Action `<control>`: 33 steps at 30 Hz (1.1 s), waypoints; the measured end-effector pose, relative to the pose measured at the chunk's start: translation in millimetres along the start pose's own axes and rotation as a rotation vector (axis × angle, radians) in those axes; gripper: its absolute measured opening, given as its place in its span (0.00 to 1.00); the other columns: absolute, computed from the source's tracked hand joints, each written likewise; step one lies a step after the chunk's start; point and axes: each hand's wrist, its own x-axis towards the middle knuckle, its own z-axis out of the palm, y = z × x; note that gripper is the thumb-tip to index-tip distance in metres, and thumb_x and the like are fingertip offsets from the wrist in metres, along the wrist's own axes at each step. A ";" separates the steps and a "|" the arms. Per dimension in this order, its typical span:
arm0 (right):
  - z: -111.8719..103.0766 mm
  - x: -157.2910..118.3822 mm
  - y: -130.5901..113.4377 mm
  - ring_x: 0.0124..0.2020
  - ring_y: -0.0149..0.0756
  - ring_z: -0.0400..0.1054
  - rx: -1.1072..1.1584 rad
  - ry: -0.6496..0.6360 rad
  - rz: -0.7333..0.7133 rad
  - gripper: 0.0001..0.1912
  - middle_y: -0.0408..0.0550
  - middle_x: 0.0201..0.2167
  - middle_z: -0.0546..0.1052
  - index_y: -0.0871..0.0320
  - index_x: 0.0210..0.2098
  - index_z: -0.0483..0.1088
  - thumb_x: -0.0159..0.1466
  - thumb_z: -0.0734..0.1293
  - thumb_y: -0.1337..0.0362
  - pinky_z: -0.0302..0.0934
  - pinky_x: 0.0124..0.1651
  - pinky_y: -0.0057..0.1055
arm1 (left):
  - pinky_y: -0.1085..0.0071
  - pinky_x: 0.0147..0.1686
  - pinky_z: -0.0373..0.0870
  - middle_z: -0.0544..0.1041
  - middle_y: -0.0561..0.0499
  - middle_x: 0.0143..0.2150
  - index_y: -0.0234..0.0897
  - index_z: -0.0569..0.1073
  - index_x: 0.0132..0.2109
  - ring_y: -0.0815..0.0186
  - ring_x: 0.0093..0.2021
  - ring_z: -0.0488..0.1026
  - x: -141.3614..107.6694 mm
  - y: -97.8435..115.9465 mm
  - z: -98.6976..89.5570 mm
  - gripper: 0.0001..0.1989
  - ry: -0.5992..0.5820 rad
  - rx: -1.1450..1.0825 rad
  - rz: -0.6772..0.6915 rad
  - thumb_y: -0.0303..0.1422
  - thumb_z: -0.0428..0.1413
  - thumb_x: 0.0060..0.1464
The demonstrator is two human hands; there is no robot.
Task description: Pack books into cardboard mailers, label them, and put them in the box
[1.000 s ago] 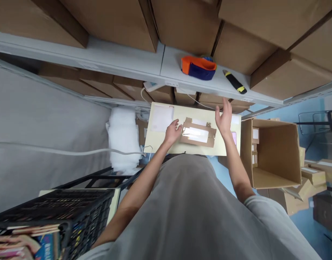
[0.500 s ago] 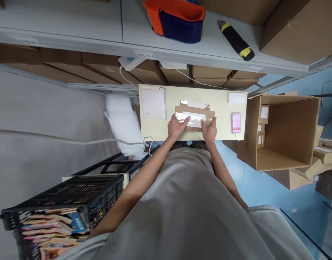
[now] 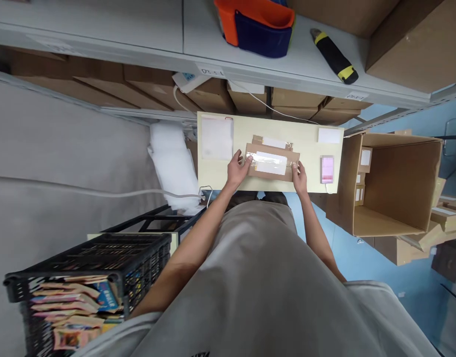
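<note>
A flat brown cardboard package (image 3: 271,174) with a white label under clear tape is on the pale yellow table (image 3: 216,176). My left hand (image 3: 238,169) touches its left end, thumb on the tape and fingers apart. At the right end, my right hand (image 3: 299,177) has its thumb and fingers around the edge. Just behind lies a second brown package (image 3: 257,140) with a white label, partly covered by the first. White paper sheets (image 3: 217,139) rest at the table's left, and a phone (image 3: 327,169) with a pink screen sits at the right.
A large open cardboard box (image 3: 402,186) stands right of the table. White wrapping material (image 3: 172,161) hangs at the left, above a black crate (image 3: 144,277) of colourful packets. Overhead, a shelf (image 3: 139,39) holds a black-and-yellow cutter (image 3: 334,57) and an orange-and-blue holder (image 3: 263,34).
My hands have moved apart, from the package's front face to its two ends. More of the label shows. The whole view has shifted slightly.
</note>
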 end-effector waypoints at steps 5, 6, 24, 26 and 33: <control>8.4 -1.9 17.5 0.61 0.47 0.76 0.182 0.254 0.008 0.39 0.67 0.69 0.77 0.59 0.67 0.71 0.77 0.54 0.35 0.74 0.61 0.40 | 0.61 0.58 0.83 0.84 0.36 0.64 0.34 0.82 0.62 0.57 0.53 0.85 -1.8 -1.0 -3.2 0.23 0.064 -0.047 0.068 0.42 0.66 0.67; 8.7 -0.8 18.7 0.57 0.47 0.76 0.216 0.289 -0.014 0.37 0.66 0.65 0.80 0.58 0.63 0.74 0.76 0.56 0.34 0.75 0.58 0.41 | 0.62 0.56 0.84 0.85 0.38 0.60 0.35 0.84 0.59 0.58 0.49 0.85 -1.9 0.2 -3.3 0.20 0.071 -0.052 0.080 0.41 0.67 0.66; 30.5 33.1 50.7 0.46 0.47 0.81 0.354 0.160 -0.069 0.15 0.56 0.45 0.86 0.53 0.42 0.73 0.69 0.67 0.49 0.77 0.57 0.49 | 0.52 0.69 0.79 0.90 0.45 0.53 0.41 0.88 0.49 0.49 0.59 0.87 -3.1 -54.4 -30.6 0.18 -0.024 0.137 0.047 0.26 0.55 0.60; 27.5 43.1 52.9 0.45 0.47 0.80 0.341 0.155 -0.037 0.14 0.58 0.45 0.86 0.54 0.40 0.74 0.68 0.66 0.50 0.76 0.59 0.52 | 0.50 0.71 0.78 0.90 0.45 0.54 0.41 0.88 0.52 0.48 0.61 0.87 6.8 -58.5 -28.6 0.21 -0.037 0.143 0.010 0.25 0.55 0.58; 6.3 95.4 16.4 0.48 0.42 0.80 0.508 0.191 -0.060 0.22 0.57 0.53 0.85 0.54 0.50 0.75 0.69 0.66 0.43 0.76 0.56 0.45 | 0.51 0.72 0.75 0.85 0.37 0.66 0.35 0.80 0.67 0.52 0.68 0.82 66.3 -17.8 -12.9 0.27 0.055 -0.095 0.042 0.31 0.55 0.63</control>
